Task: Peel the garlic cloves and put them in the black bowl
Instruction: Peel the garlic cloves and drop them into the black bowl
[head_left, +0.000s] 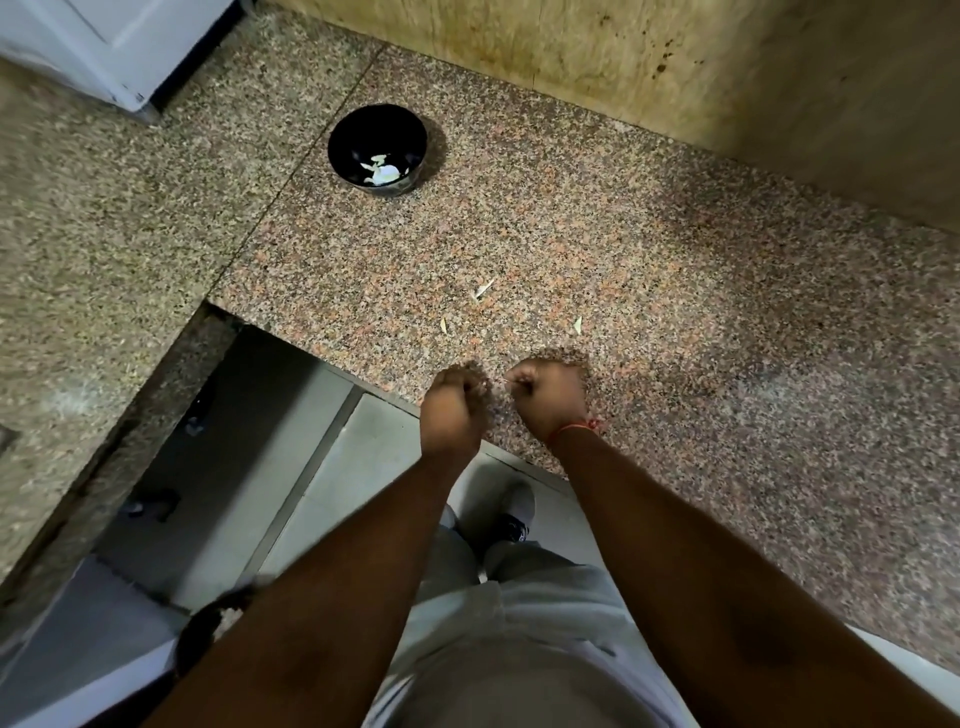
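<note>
hands (501, 397) curled, side by side, contents hidden.

Speckled granite counter (597, 270) under the hands — polished, smooth. Beyond them, a glossy black bowl (377, 136) and a stained wooden wall (597, 57).
</note>
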